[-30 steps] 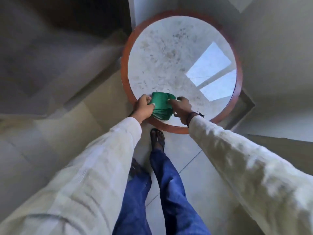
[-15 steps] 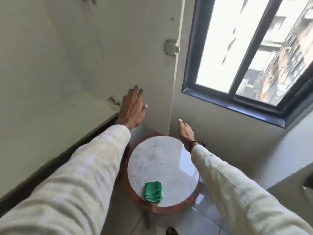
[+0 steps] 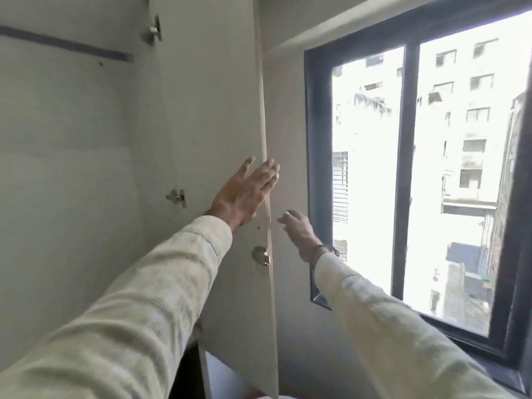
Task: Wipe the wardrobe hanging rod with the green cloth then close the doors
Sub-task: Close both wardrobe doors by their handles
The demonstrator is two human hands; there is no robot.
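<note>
The wardrobe's right door (image 3: 207, 116) stands open, its pale inner face towards me and its free edge running down the middle of the view. My left hand (image 3: 244, 192) is raised with fingers spread, its fingertips at that free edge. My right hand (image 3: 299, 230) reaches up just beyond the edge, on the window side, fingers apart and holding nothing. The dark hanging rod (image 3: 63, 46) crosses the open wardrobe at the upper left. The green cloth is out of view.
Metal hinges (image 3: 260, 256) sit on the door's inner face. A large dark-framed window (image 3: 408, 174) fills the right side, close to the door's edge, with its sill low on the right. The wardrobe's pale back wall (image 3: 63, 168) is at the left.
The cloth was left on the round marble table and both hands came away. The view swung upward, and both hands rose to the free edge of the right door.
</note>
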